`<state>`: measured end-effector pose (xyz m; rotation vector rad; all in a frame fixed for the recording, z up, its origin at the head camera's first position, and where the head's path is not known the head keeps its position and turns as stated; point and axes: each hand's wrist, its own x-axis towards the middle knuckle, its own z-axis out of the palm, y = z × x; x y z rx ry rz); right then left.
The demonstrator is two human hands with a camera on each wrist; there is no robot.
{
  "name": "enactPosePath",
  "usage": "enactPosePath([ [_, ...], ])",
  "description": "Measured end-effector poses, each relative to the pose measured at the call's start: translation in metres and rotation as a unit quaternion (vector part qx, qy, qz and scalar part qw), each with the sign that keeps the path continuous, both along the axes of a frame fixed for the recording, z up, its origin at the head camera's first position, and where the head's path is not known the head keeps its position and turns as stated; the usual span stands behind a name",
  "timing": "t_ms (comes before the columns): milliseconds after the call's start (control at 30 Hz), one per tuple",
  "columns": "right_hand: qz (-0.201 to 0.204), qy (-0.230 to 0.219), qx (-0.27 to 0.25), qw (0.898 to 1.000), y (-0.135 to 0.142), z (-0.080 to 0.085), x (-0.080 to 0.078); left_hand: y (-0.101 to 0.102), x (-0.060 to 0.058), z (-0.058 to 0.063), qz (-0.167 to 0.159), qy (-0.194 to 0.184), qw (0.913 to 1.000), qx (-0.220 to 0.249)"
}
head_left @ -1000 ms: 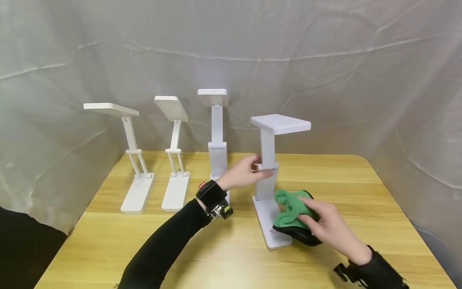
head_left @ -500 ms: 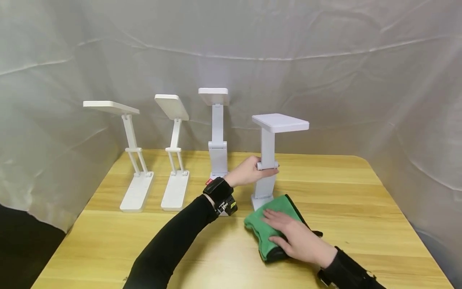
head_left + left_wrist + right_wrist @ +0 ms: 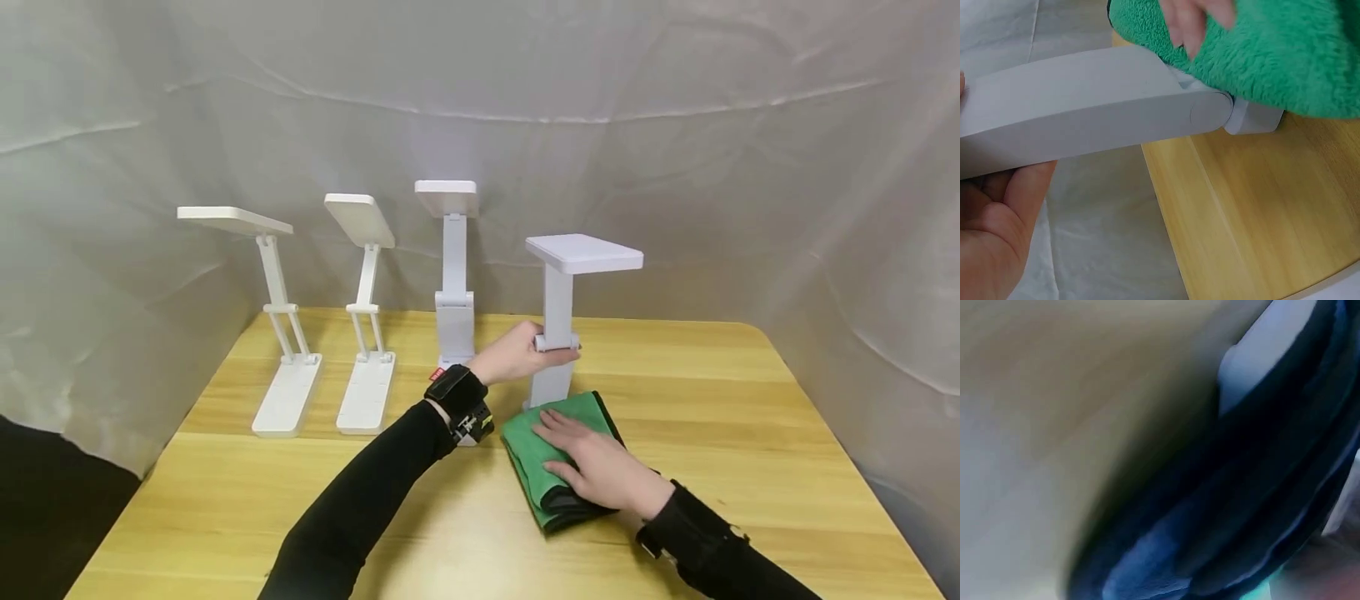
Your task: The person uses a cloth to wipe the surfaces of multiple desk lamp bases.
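A white desk lamp [image 3: 557, 308] stands at the right of the table, its flat head tilted over its jointed arm. My left hand [image 3: 517, 353] grips the arm by its middle joint; the left wrist view shows the thumb side of the hand [image 3: 1004, 225] against the lamp arm [image 3: 1097, 106]. A folded green cloth [image 3: 528, 450] with black edging covers the lamp's base, most of which is hidden. On top of the cloth my right hand [image 3: 592, 467] lies flat with its fingers spread. The right wrist view is blurred, mostly dark cloth edging [image 3: 1222, 506].
Several other items stand to the left: a white lamp [image 3: 453, 258] behind my left wrist, a second white lamp [image 3: 365, 396] and a third white lamp [image 3: 288, 396] at far left. All are on the wooden table [image 3: 712, 400]. A grey sheet [image 3: 675, 167] hangs behind.
My right hand has gone from pinching the bunched cloth beside the base to lying flat on it, spread over the base. The left hand has closed further round the joint.
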<state>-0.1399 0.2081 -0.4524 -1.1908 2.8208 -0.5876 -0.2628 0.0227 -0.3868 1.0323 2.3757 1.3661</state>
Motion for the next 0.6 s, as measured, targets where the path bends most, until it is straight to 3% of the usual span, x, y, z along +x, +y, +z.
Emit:
enactPosePath([
  [267,0.050,-0.001,-0.059,0.997,0.013,-0.004,0.028,-0.001,-0.002,0.003,0.001,0.007,0.9998,0.017],
  [433,0.000,0.012,-0.066,0.998,0.015,-0.003,0.022,0.000,0.001,0.002,0.010,0.008,0.9998,0.013],
  [600,-0.045,0.028,-0.039,0.998,0.005,-0.006,0.008,-0.002,0.015,-0.004,0.056,0.021,0.9982,0.010],
])
